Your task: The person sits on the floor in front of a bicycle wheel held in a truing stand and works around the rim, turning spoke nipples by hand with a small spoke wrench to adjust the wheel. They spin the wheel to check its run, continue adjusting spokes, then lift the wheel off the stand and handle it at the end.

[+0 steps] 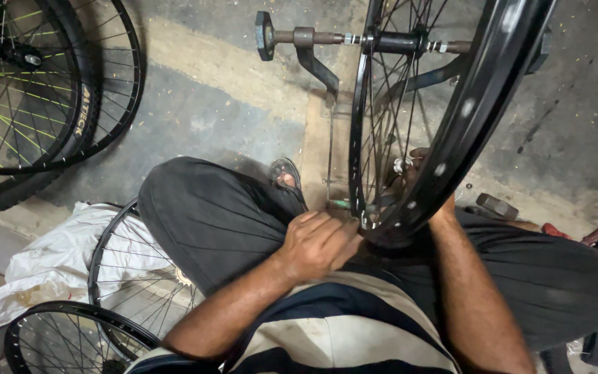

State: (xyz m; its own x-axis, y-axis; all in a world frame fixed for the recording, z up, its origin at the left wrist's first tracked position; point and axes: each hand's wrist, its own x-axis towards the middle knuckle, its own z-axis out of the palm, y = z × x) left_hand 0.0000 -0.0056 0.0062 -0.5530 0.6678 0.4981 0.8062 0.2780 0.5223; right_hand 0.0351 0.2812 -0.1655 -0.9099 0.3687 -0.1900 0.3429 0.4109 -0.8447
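My left hand [316, 242] is curled, pinching the black rim [451, 138] at its bottom, above my lap; my right hand [413, 170] is behind the spokes [389, 118], grip unclear. Fingers could catch if the wheel spins

- There is one view only, taken from a camera on the person's head, looking steeply down over the chest and lap.
- It faces forward and down toward a grey concrete floor [230, 104]. The striped shirt fills the bottom edge, very near the lens.
- The black spoked bicycle rim in a metal stand [444, 131] rises close in front, its upper part cut off by the top edge.
- The left hand [320, 242] sits near frame centre at arm's length.
- No second view shares the scene.
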